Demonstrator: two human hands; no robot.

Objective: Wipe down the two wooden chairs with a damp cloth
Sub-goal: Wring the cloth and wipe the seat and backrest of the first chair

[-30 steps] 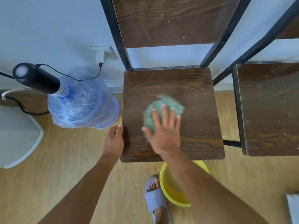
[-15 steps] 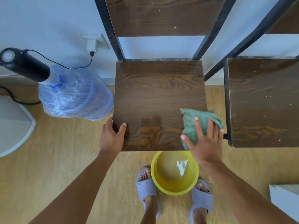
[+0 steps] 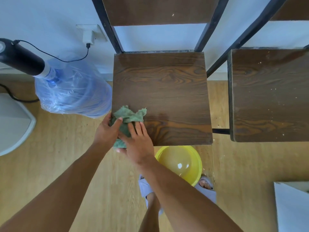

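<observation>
The near wooden chair has a dark brown seat and a black metal frame. A green cloth lies bunched on the seat's front left corner and hangs over the edge. My left hand grips the cloth from the left, thumb on top. My right hand presses on the cloth from the right, fingers spread over it. The second wooden chair stands to the right, its seat speckled with pale specks.
A yellow basin with water sits on the wooden floor under the seat's front edge, beside my slippered feet. A plastic-wrapped water jug with a black pump stands at the left. A white object is at far left.
My right hand has swept the cloth from the seat's right front edge across to the front left corner. My left hand has left the seat's edge and taken hold of the cloth.
</observation>
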